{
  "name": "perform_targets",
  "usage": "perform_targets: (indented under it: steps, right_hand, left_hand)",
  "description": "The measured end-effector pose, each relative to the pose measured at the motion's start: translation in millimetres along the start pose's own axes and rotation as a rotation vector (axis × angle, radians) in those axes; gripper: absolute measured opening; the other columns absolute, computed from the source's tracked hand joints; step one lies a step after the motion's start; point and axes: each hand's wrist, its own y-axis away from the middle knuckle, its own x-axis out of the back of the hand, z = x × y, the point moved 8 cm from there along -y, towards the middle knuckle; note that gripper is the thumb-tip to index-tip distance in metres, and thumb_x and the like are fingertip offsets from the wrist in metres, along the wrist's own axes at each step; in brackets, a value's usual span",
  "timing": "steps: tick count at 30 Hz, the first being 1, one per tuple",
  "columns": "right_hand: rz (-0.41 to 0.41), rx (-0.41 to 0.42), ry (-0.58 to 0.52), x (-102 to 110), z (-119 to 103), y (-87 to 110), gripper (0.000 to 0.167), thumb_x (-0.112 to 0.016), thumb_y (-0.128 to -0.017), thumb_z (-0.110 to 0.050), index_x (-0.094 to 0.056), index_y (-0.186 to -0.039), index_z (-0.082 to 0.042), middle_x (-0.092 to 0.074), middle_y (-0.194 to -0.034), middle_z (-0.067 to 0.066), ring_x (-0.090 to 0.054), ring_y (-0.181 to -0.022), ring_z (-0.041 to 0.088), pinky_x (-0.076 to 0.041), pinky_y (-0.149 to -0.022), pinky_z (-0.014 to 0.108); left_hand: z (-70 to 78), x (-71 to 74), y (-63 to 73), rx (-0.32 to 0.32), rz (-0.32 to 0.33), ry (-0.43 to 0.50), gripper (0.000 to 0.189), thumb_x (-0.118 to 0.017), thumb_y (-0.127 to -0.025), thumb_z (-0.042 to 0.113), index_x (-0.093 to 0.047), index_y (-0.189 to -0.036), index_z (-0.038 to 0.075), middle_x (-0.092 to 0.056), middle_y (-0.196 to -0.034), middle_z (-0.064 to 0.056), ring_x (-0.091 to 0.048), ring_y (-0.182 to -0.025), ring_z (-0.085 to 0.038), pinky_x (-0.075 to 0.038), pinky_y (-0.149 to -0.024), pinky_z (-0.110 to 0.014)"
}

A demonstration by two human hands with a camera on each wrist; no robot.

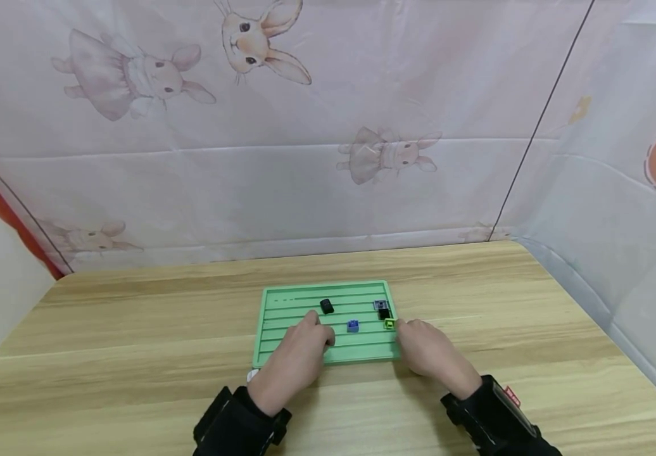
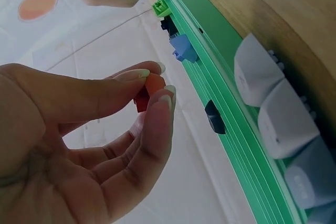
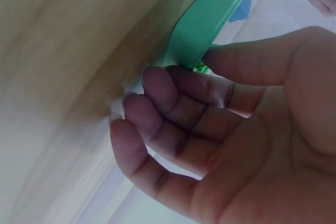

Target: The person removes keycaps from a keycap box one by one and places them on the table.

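Some way along, apparently, with five pieces (image 1: pixel 353 326) on the green tray (image 1: pixel 282 315) and grey caps (image 2: pixel 257 72) outside its near-left corner, gripped its right edge with the right hand (image 1: pixel 427 349) and pinched in the left hand (image 1: pixel 299 354), above the tray and not yet set down, a two-tone piece (image 2: pixel 154 83), orange and red.

Head view high, fwd/down; wrist views v. near; green tray (image 1: pixel 362 343) in all.
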Motion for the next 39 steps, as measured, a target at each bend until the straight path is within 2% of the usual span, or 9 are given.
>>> perform_targets:
  steps: [14,26,39]
  right_hand:
    - [0.011,0.004,-0.008,-0.6,1.0,-0.1,0.009,-0.053,-0.083,0.005,-0.056,-0.091,0.008,-0.054,-0.07,0.012,-0.045,-0.058,0.017,-0.04,-0.05,0.03]
    - [0.002,0.002,-0.011,-1.5,1.1,-0.3,0.01,-0.053,-0.083,0.005,-0.056,-0.092,0.008,-0.055,-0.071,0.012,-0.045,-0.058,0.017,-0.04,-0.05,0.03]
    - [-0.002,-0.001,-0.013,-1.2,1.3,-0.5,0.01,-0.053,-0.085,0.003,-0.056,-0.093,0.008,-0.054,-0.071,0.012,-0.044,-0.058,0.017,-0.039,-0.05,0.03]
  left_hand:
    - [3.2,0.4,1.0,-0.045,0.008,-0.029,0.018,-0.058,-0.083,-0.008,-0.072,-0.088,0.001,-0.051,-0.079,-0.007,-0.047,-0.064,-0.012,-0.039,-0.054,-0.019]
    - [3.8,-3.3,1.7,-0.048,-0.017,-0.009,0.024,-0.055,-0.08,-0.014,-0.072,-0.088,0.002,-0.053,-0.08,-0.008,-0.047,-0.062,-0.011,-0.04,-0.055,-0.018]
    - [4.9,-4.5,2.1,-0.061,-0.006,-0.029,0.023,-0.057,-0.078,-0.014,-0.07,-0.088,0.001,-0.051,-0.077,-0.006,-0.05,-0.065,-0.012,-0.042,-0.057,-0.018]
